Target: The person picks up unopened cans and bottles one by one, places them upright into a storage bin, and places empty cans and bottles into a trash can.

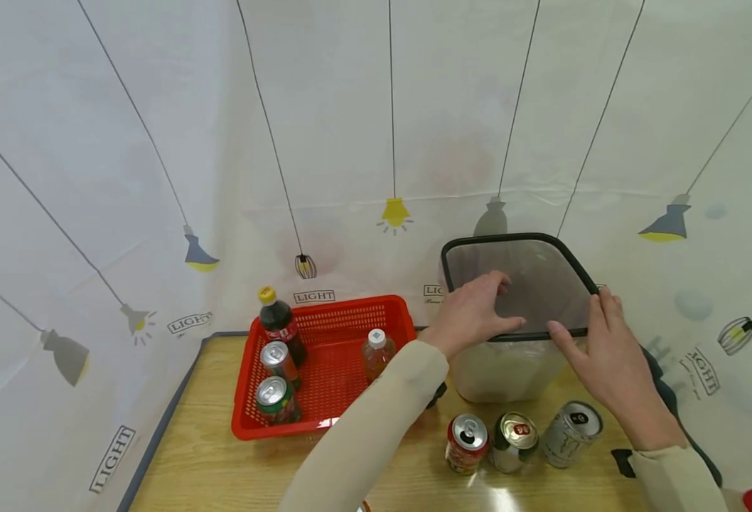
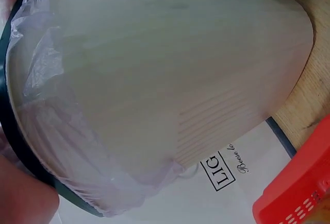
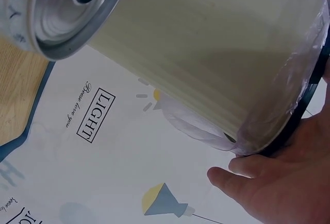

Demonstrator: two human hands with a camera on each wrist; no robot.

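On a light wood-grain desk [image 1: 190, 398], a red perforated plastic basket [image 1: 331, 370] stands at left, holding a dark cola bottle with a yellow cap [image 1: 278, 320] at its back corner, a silver-topped can with an orange-red side [image 1: 278, 359] and a green-and-red can [image 1: 276, 398] along its left side, and a clear bottle with a white cap [image 1: 378, 355] at its right. Next to the basket, a person's left hand [image 1: 475, 313] reaches over the mouth of a pale, translucent upright bin with a black rim [image 1: 497, 373], its grip wide and holding nothing, the thumb well apart from the fingers. A thin clear plastic liner [image 2: 46, 74] folds over the bin's edge. Before the bin, on the desk, stand three cans from left to right: a red can with a silver lid [image 1: 467, 448], a dark can with a gold lid and red tab [image 1: 512, 441], and a silver-white can with a dark tab [image 1: 571, 435]. At right, the person's right hand [image 1: 606, 355] rests against the rim's near corner, its grip also wide, fingers straight.
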